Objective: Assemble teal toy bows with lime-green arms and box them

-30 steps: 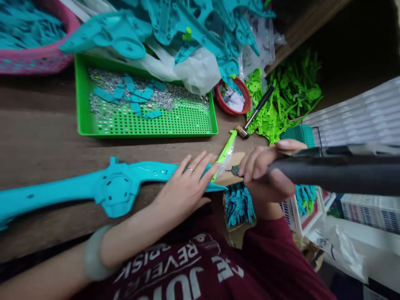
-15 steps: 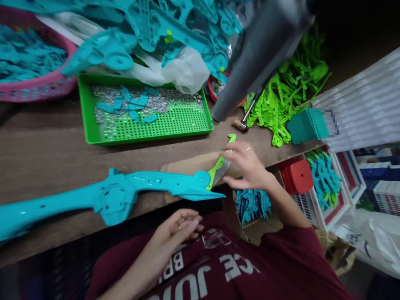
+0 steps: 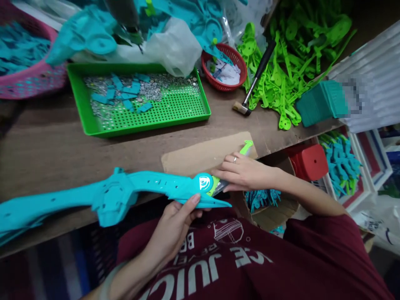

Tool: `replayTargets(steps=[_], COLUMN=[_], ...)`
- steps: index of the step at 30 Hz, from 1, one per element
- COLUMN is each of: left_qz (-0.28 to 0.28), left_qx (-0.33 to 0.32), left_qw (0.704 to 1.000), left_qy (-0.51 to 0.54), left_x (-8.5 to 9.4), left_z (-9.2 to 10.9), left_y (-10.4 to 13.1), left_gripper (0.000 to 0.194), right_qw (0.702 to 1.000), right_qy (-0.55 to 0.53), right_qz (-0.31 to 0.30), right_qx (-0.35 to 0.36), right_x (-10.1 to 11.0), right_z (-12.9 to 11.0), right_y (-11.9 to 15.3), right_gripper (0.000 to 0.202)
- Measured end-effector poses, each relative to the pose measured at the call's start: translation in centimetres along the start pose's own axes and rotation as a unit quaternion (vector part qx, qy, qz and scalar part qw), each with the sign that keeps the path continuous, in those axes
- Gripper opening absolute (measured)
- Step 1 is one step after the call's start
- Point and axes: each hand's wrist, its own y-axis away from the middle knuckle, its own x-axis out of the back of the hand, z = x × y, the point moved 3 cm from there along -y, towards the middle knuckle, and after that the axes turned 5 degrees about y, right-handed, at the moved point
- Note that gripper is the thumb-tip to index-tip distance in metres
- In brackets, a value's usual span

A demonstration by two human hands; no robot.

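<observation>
A long teal plastic piece lies along the table's near edge, with a round disc bearing a white emblem near its right end. My left hand pinches the lower edge of that end, thumb on top. A lime-green part with a grey blade-like strip beside it extends up and right from the disc. My right hand lies over this green part, fingers together and wrapped on it, hiding its middle. Beneath sits a flat cardboard piece.
Behind stands a green tray of small metal and teal parts. A red basket, a hammer and a lime-green pile are at the back right. A pink basket is far left.
My left hand has risen onto the teal piece. My right hand has closed over the green part, which now slants lower. The white emblem now shows on the disc. The dark tool overhead has shifted left in view.
</observation>
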Motion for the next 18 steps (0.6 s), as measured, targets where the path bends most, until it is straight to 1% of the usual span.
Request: replayTargets(steps=[2,4,6,7,8,9,10,11,12,13,14,15,16,17,18], left_qz=[0.015,0.034,0.043,0.038,0.026,0.000,-0.039,-0.082,-0.126,-0.161,-0.165,-0.154,-0.121,-0.089,-0.077], left_qx=[0.011,0.024,0.060,0.091,0.128,0.165,0.194,0.205,0.186,0.133,0.039,-0.080,-0.198,-0.293,-0.325], left_qw=[1.000,0.999,0.995,0.993,0.989,0.985,0.980,0.974,0.965,0.950,0.925,0.880,0.817,0.739,0.708], left_qy=[0.013,0.035,0.059,0.066,0.063,0.047,0.010,-0.050,-0.132,-0.232,-0.341,-0.441,-0.528,-0.600,-0.622], left_x=[-0.2,-0.4,-0.5,-0.5,-0.5,-0.4,-0.2,0.1,0.5,0.9,1.5,1.9,2.1,2.2,2.3], left_z=[0.1,-0.2,-0.6,-0.7,-0.7,-0.4,0.3,1.3,2.8,4.7,7.0,9.5,12.0,14.2,16.0], left_y=[-0.2,-0.5,-0.6,-0.5,-0.2,0.2,0.7,1.0,1.2,1.0,0.4,-0.6,-1.9,-3.4,-5.2], left_gripper=[0.039,0.043,0.048,0.051,0.055,0.058,0.061,0.063,0.061,0.057,0.050,0.042,0.039,0.039,0.037], right_qw=[0.999,0.997,0.993,0.990,0.985,0.979,0.967,0.947,0.921,0.895,0.879,0.874,0.873,0.873,0.871], right_qy=[-0.024,-0.055,-0.101,-0.130,-0.156,-0.174,-0.180,-0.178,-0.175,-0.177,-0.197,-0.237,-0.288,-0.343,-0.393], right_qz=[0.010,0.006,-0.010,-0.009,0.011,0.056,0.124,0.204,0.280,0.341,0.371,0.376,0.356,0.320,0.280], right_qx=[-0.026,-0.049,-0.058,-0.062,-0.072,-0.094,-0.130,-0.171,-0.204,-0.227,-0.224,-0.198,-0.168,-0.132,-0.097], right_x=[-0.3,-0.3,0.0,0.3,0.9,1.7,2.6,3.7,4.8,5.8,6.6,7.3,7.8,8.2,8.5], right_z=[-0.4,-0.5,-0.1,0.5,1.5,2.8,4.4,6.1,7.8,9.3,10.5,11.4,12.0,12.4,12.5], right_y=[-0.1,0.0,0.4,0.5,0.5,0.3,-0.3,-1.1,-2.4,-4.1,-6.2,-8.5,-10.9,-13.1,-15.0], right_gripper=[0.051,0.051,0.050,0.049,0.048,0.046,0.045,0.045,0.046,0.049,0.055,0.058,0.057,0.056,0.054])
